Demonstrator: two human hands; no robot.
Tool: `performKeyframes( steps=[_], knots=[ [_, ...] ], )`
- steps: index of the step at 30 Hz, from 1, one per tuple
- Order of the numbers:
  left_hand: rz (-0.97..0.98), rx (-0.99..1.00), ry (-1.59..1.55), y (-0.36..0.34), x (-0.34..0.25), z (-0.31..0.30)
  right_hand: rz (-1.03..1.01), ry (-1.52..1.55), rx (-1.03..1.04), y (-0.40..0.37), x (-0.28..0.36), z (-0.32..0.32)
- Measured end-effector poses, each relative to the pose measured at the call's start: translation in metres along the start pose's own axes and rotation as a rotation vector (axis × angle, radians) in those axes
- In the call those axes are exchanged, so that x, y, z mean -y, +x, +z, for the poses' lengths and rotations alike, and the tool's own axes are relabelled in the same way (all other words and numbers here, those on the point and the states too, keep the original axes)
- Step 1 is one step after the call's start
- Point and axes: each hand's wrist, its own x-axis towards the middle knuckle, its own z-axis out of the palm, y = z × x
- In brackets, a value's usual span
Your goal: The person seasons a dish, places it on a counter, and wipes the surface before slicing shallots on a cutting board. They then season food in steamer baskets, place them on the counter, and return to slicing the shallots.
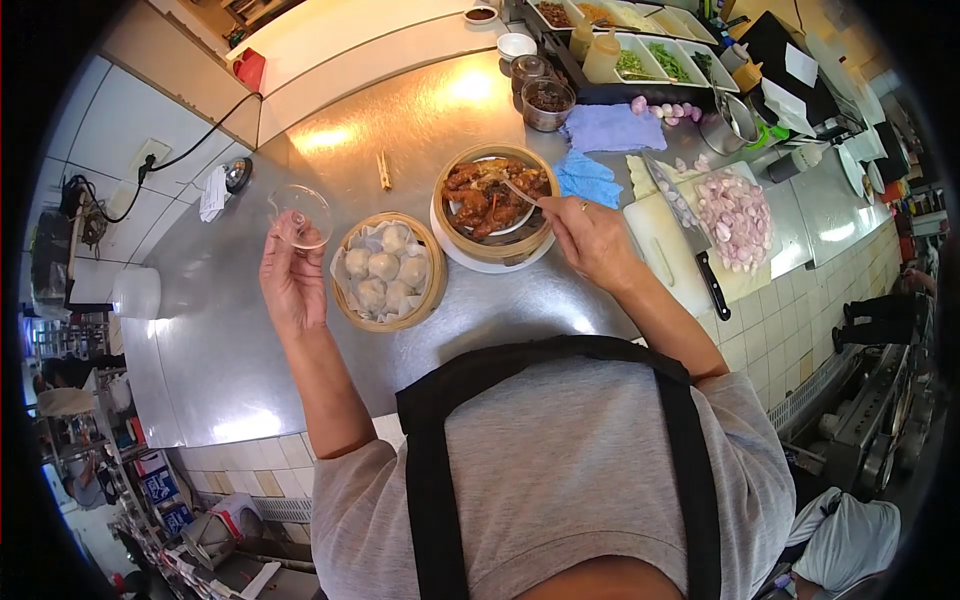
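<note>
My left hand (294, 275) is raised at the left, its fingers closed on a small clear round plastic cup (303, 228). Below and right of it, a bamboo steamer (436, 300) holds several pale buns (383, 265) on white paper. My right hand (594, 240) grips a thin metal utensil (522, 191). The utensil's tip rests among brown saucy braised pieces (484, 212) inside a second bamboo steamer (455, 240). That steamer stands on a white plate (480, 266). The exact shape of the utensil's tip is hidden by the food.
A knife (712, 280) lies on a white cutting board (675, 272) beside chopped shallots (735, 215). A blue cloth (588, 179), sauce jars (548, 103) and a topping tray (640, 60) stand farther back. Wooden sticks (384, 170) lie on the steel counter (230, 370).
</note>
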Motion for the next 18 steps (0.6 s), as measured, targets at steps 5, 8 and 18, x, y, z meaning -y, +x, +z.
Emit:
performKeyframes(
  steps=[5,8,18],
  knots=[
    [-0.003,-0.032,0.036,0.003,0.003,0.012,-0.015,0.021,-0.046,0.000,-0.001,-0.001],
    [-0.030,0.064,-0.008,0.009,0.004,0.014,0.024,0.070,-0.068,0.000,-0.002,0.000],
    [-0.044,0.330,0.405,0.063,0.038,0.099,0.440,-0.001,-0.171,0.059,-0.098,0.007]
  ],
)
